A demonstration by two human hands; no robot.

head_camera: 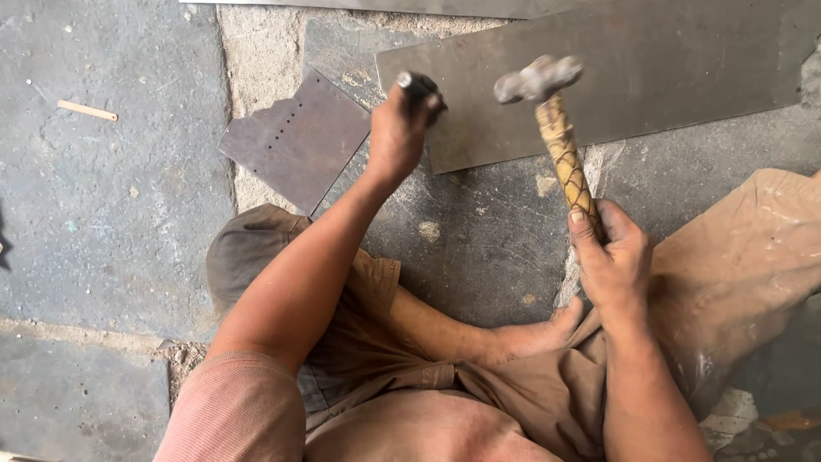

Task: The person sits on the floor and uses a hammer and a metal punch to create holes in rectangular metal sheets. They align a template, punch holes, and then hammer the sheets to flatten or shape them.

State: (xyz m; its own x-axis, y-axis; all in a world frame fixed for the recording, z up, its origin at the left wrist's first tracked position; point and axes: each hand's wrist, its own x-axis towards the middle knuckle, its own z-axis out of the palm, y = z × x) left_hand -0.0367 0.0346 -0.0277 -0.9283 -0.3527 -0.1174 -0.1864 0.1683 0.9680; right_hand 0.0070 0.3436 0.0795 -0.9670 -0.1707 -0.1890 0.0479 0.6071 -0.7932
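We are seated on the concrete floor (103, 214), looking down at our own arms and legs. Our left hand (398, 133) is closed in a fist around a short steel punch (416, 85), whose round upper end shows above the fingers. The punch stands roughly upright near the lower left corner of a long grey metal sheet (650, 73), which lies flat on the floor and runs toward the floor's upper right. We cannot tell whether the punch tip touches the sheet, since the fist hides it.

Our right hand (611, 261) is wrapped tight around the lower end of a hammer (556, 128). The wooden handle carries a criss-cross binding, and the steel head is blurred, just right of the punch top and apart from it, over the sheet's lower edge.

A smaller dark plate (295, 141) with a row of small punched holes lies just left of the left hand. A thin wooden stick (87, 110) lies well apart, near the floor's upper left. No labels or packages are in view.
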